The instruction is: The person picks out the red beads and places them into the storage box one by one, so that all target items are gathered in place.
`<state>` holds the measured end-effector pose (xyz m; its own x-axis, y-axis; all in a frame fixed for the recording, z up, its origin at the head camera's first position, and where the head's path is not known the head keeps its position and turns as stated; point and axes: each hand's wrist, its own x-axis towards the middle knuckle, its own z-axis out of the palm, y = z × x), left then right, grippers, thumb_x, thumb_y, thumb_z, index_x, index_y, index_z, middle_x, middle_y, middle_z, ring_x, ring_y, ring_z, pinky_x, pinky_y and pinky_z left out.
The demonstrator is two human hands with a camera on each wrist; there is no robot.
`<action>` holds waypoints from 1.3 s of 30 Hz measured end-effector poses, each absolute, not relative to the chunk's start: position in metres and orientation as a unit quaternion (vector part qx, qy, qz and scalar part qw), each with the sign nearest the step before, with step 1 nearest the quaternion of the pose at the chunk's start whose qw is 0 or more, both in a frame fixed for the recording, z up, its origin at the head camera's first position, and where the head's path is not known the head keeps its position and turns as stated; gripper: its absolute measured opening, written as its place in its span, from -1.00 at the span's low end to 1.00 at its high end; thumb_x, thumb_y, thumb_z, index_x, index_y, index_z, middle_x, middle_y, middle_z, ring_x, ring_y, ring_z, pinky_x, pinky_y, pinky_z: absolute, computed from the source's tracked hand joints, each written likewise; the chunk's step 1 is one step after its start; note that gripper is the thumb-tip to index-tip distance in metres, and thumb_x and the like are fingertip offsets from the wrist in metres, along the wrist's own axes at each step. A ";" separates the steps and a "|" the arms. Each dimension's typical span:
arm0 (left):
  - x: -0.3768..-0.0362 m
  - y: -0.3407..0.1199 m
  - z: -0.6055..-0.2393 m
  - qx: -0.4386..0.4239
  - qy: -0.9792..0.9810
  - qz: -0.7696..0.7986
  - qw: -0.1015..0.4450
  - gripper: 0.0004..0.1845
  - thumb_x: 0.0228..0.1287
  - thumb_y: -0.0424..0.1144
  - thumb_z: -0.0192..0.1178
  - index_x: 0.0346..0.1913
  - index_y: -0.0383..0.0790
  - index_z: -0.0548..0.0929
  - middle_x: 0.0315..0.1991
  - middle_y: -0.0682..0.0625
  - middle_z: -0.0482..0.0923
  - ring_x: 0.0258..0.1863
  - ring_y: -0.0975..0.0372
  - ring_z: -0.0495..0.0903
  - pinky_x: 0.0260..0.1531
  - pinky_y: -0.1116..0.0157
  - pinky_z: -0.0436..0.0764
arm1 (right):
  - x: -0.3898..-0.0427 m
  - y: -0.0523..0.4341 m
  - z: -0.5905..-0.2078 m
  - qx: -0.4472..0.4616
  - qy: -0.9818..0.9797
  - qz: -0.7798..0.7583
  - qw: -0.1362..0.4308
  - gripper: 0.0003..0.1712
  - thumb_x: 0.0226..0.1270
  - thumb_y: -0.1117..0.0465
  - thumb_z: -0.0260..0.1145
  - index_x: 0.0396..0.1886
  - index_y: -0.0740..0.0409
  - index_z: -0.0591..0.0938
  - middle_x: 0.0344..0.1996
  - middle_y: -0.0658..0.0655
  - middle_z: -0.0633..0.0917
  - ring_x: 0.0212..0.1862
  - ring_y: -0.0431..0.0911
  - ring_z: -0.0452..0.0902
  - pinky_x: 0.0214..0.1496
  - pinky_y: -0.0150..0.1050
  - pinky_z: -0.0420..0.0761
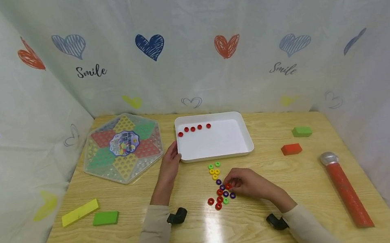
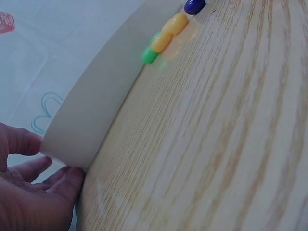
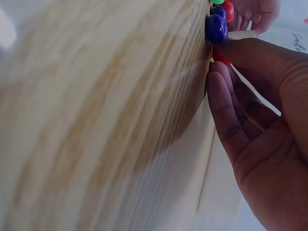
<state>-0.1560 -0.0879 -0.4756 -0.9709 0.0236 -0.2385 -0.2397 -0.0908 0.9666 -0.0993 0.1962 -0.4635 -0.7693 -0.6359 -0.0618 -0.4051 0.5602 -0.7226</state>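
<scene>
A white tray (image 1: 216, 143) lies on the table with several red ring-shaped beads (image 1: 192, 129) in a row along its back left. My left hand (image 1: 170, 161) holds the tray's front left corner; in the left wrist view the thumb is at the rim and the fingers touch the outer wall. In front of the tray is a loose group of green, yellow, purple and red ring beads. At its right edge my right hand (image 1: 249, 184) pinches a red ring bead (image 3: 221, 57) between thumb and fingers, beside a purple bead (image 3: 216, 29).
A hexagonal star-patterned game board (image 1: 122, 147) lies at the back left. Yellow (image 1: 80, 213) and green (image 1: 106, 218) blocks lie at the front left. On the right are a green block (image 1: 302, 131), a red block (image 1: 291, 149) and a red tube with a silver end (image 1: 348, 191).
</scene>
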 end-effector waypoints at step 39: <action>-0.154 -0.086 -0.476 -0.077 0.670 0.735 0.075 -0.42 0.45 -0.42 -0.13 0.50 -0.19 0.14 0.47 -0.18 0.13 0.45 0.02 0.13 0.42 0.10 0.17 | -0.231 0.198 -0.421 -0.199 0.884 -0.414 0.086 -0.73 0.31 0.24 0.33 0.00 0.11 0.63 -0.07 0.06 0.64 -0.03 -0.06 0.59 0.06 -0.17 0.63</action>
<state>-0.1537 -0.0864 -0.4758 -0.9770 0.0074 -0.2133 -0.2131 -0.0923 0.9727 -0.2307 0.1980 -0.4210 -0.9058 -0.4235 0.0122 -0.2806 0.5780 -0.7663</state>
